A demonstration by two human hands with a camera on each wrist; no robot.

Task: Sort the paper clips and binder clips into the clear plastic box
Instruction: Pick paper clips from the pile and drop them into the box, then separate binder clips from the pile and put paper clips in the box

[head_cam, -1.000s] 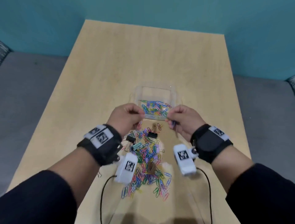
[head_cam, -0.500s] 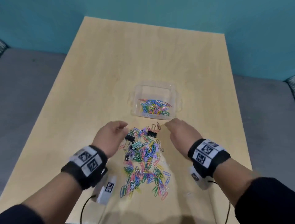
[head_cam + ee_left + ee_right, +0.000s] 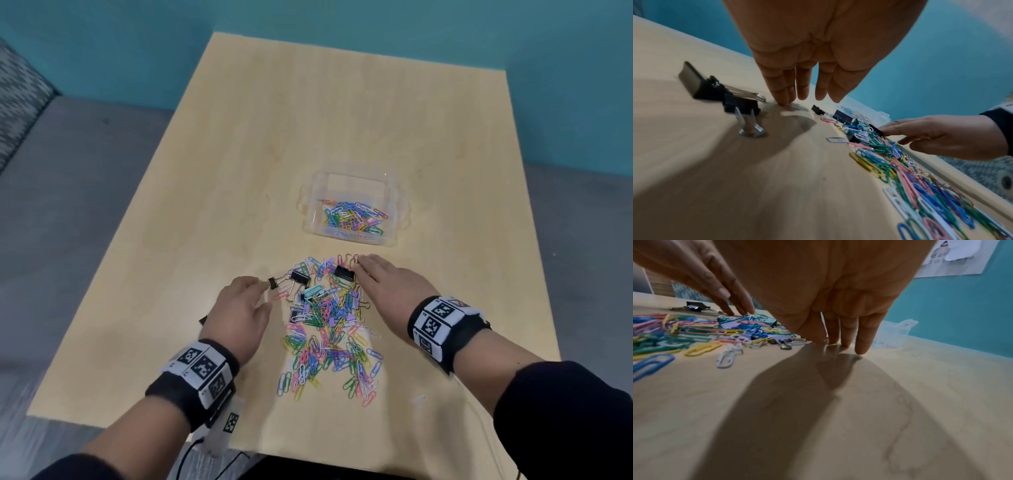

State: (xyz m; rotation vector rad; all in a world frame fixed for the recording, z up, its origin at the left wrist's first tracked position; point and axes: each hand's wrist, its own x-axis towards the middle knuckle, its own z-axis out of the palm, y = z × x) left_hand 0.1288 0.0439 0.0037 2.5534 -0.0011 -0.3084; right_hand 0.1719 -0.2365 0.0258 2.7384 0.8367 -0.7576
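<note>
Wooden table (image 3: 239, 171) against a teal wall (image 3: 445, 31), seen from above. Clear box (image 3: 394, 192) on the far half of the table, holding a layer of coloured paper clips (image 3: 354, 219) against its near wall. Loose pile of paper clips (image 3: 329, 332) on the table nearer than the box, apart from it, lying between the two hands. Black binder clips at the pile's far end: one (image 3: 343, 273) just beside the right fingertips, one (image 3: 300, 277) left of it, and a small one (image 3: 273, 283) touching or nearly touching the left fingertips. Two more black binder clips (image 3: 721, 92) on the table left of the left hand, seen from the left wrist.

Left hand (image 3: 239, 311) palm down at the pile's left edge, fingers straight and together, tips on the tabletop, nothing held. Right hand (image 3: 387, 289) palm down at the pile's far right corner, fingers extended and slightly spread, tips on the table, nothing held. Marker-patterned wristbands (image 3: 442, 323) on both wrists, dark sleeves (image 3: 565, 421) behind them.
</note>
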